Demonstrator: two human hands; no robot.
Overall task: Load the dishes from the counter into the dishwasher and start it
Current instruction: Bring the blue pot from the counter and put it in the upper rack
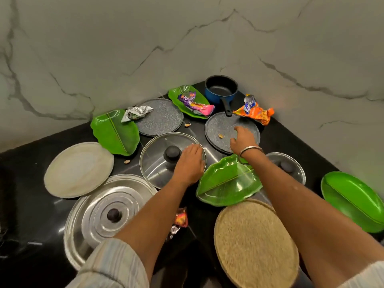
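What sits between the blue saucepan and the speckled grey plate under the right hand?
In the head view, only the blue saucepan's black handle spans that stretch, its tip overhanging the rim of the speckled grey plate under the right hand.

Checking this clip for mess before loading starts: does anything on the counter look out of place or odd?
Yes. Snack wrappers lie among the dishes: a purple-pink wrapper in the far green leaf plate, a silver wrapper, an orange wrapper and another wrapper near the left forearm. Small crumbs sit on the speckled plate under the right hand.
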